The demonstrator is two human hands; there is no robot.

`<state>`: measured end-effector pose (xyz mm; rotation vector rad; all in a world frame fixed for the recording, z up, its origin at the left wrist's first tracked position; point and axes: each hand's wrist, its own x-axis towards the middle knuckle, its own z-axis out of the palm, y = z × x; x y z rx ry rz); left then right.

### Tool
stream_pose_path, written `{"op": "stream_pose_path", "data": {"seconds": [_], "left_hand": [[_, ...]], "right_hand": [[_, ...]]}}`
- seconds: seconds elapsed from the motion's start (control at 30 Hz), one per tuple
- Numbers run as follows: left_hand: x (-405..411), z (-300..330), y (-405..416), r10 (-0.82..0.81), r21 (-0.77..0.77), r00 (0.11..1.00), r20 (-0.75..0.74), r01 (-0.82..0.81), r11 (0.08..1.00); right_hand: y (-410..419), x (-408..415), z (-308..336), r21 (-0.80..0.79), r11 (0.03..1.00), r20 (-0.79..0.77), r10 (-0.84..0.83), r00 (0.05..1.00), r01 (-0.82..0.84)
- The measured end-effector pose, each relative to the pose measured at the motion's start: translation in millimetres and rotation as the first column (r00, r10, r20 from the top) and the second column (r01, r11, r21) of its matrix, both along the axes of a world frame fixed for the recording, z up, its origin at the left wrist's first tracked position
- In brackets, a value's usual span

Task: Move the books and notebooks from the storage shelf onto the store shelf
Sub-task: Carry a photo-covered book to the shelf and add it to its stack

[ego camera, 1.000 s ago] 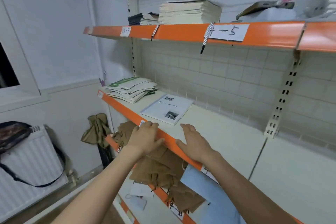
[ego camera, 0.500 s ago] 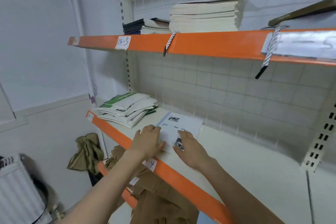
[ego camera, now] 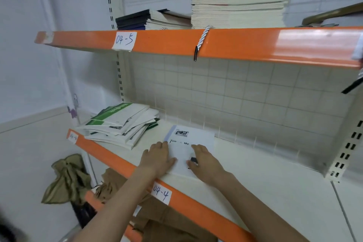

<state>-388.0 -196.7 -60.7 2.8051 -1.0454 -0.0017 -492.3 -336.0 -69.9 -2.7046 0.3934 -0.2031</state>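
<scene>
The middle shelf (ego camera: 265,179) lies bare to the right of the white booklet (ego camera: 193,143), open right back to the tiled wall (ego camera: 235,92). On the left a slumped pile of green-and-white booklets (ego camera: 121,124) crowds that end, near the booklet's left edge. Overhead, the orange lip of the upper shelf (ego camera: 235,43) caps the gap, and a white cord (ego camera: 202,40) dangles over it. At the far right a slotted upright (ego camera: 345,153) closes the bay.

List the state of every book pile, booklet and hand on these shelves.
White paper booklet: flat on shelf 04-4, under both hands.
Left hand: fingers flat on booklet's left edge.
Right hand: fingers flat on booklet.
Green-and-white booklet pile: fanned, untidy.
Tall cream notebook stack: squared, shelf 04-5.
Dark blue notebook pile: low, beside it.
</scene>
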Motion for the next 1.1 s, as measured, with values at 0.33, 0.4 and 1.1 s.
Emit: {"op": "stream_pose_path", "data": {"seconds": [0.33,0.4,1.1], "left_hand": [[37.0,-10.8,1.0,0.011,0.073,1.000,0.003,-0.012,0.997],[42.4,-11.5,0.8,-0.009,0.042,1.000,-0.013,0.009,0.999],[69.2,-23.3,-11.0,-0.117,-0.119,0.983,-0.143,0.101,0.988]], "right_hand": [[15.6,11.1,-11.9,0.056,0.975,-0.042,-0.213,0.976,0.215],[19.4,13.3,-13.9,0.062,0.964,-0.057,-0.254,0.965,0.258],[42.8,22.2,-25.7,0.044,0.903,0.048,-0.429,0.902,0.427]]}}
